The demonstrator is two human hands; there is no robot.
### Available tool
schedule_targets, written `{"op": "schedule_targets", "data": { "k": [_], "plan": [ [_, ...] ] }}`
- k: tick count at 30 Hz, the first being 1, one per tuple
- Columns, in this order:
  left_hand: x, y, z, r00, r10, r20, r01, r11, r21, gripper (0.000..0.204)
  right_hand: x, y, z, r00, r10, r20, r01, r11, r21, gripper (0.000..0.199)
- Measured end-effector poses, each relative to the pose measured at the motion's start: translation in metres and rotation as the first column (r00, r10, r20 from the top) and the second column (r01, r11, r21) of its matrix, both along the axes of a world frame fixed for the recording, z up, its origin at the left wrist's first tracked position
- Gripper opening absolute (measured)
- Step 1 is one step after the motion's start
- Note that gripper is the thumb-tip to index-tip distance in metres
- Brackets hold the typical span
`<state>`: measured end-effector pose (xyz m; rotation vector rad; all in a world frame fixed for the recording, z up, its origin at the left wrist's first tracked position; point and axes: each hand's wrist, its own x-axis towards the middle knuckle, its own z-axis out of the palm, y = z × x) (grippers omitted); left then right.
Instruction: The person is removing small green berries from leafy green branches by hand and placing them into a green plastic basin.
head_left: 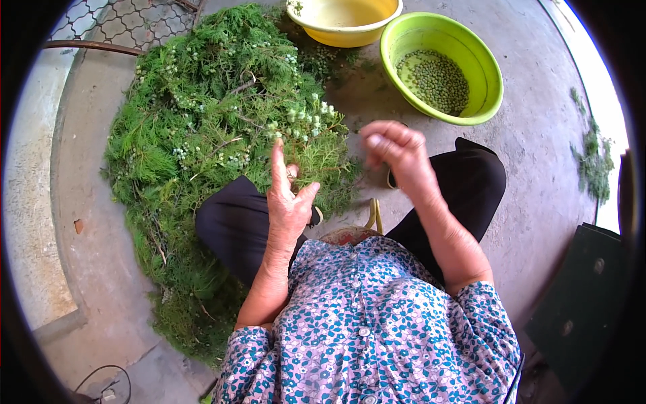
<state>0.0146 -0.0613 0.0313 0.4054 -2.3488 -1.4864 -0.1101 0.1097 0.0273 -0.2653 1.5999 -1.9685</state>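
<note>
Green sprig [303, 128] in left hand [288, 202], beside heap's edge [202, 114].

green branch pile [202, 114] crowding left, bare concrete floor [531, 141] open right

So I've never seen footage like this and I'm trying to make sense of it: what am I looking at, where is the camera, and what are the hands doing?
There is no machine here: these are a person's two bare hands. The single picture comes from a wide-angle camera worn on the person's head, looking down, so the edges bend and the forearms enter from below, over a flowered blouse.

The person sits low on a concrete floor. In front and to their left lies a big heap of green feathery branches with small pale berries. Beyond it stand a yellow basin and a green basin holding many small green berries.

The left hand has a sprig of the branches in its grip. The right hand is raised near the sprig, fingers curled and blurred; whether it holds anything cannot be told.
</note>
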Motion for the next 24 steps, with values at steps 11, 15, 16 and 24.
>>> {"op": "schedule_targets", "data": {
  "k": [11,15,16,24],
  "plan": [
    [-0.004,0.009,0.000,0.996,0.061,-0.064,-0.044,0.969,0.244,0.068,0.061,-0.037,0.002,0.677,0.056,-0.734,0.042,0.993,0.115,0.041],
    [0.002,0.003,0.003,0.976,0.133,0.172,-0.159,0.977,0.143,0.045,0.065,-0.050,0.021,0.901,-0.105,-0.420,0.013,0.976,-0.216,0.038],
    [0.000,0.008,0.016,0.965,0.140,0.221,-0.192,0.953,0.236,0.044,0.063,-0.050,0.018,0.930,-0.169,-0.325,0.091,0.966,-0.242,0.035],
    [0.000,0.011,0.018,0.937,0.227,0.265,-0.286,0.935,0.210,0.034,0.044,-0.055,-0.011,0.815,-0.219,-0.536,0.230,0.972,-0.048,0.024]
  ]
}}
